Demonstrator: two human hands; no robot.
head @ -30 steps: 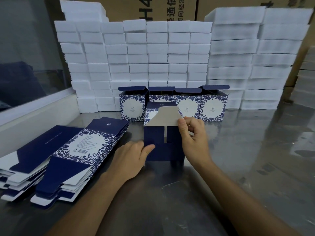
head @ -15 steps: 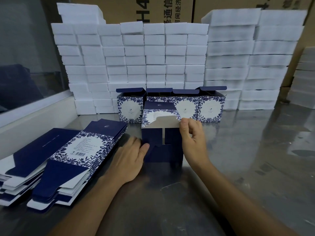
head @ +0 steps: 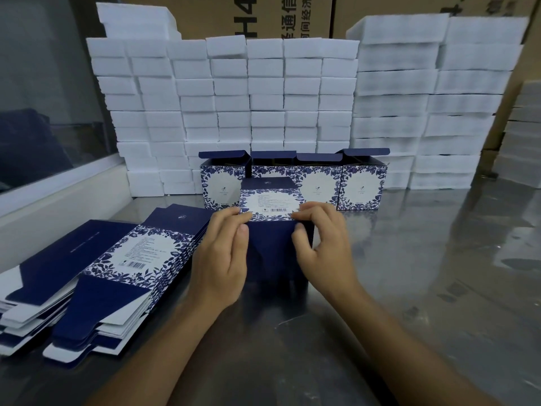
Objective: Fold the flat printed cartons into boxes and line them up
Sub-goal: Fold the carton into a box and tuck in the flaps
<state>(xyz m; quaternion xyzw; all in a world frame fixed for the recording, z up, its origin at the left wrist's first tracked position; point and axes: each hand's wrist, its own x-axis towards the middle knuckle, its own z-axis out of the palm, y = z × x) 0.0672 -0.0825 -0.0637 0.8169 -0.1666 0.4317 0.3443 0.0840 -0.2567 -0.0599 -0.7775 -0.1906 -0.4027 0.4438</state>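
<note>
— Where was the carton [head: 278,230] being folded, relative to the hands?

— Right between them, standing on the steel table [head: 439,273]. The left hand [head: 222,259] clasped its left side, thumb laid on the dark blue panel and fingertips curled at the top edge. The right hand [head: 322,244] clasped the right side, fingers bent over the corner by the barcode panel, thumb pressing the blue face.

— Which hand was nearer it?

— Neither; both were touching it, evenly placed. Its taller dimension ran upward and away from the wrists, tilted slightly back.

— And the flat ones?

— The stack of flat cartons [head: 102,273] lay just left of the left hand, long axis running diagonally away from the person.

— Where would the finished one go?

— Probably straight ahead: the row of folded boxes [head: 360,183] stood just beyond the fingertips, lids up, against the white foam blocks [head: 263,98]. I'd judge the open end of that row lay ahead of the right hand, so a forward push to the right would serve.
</note>
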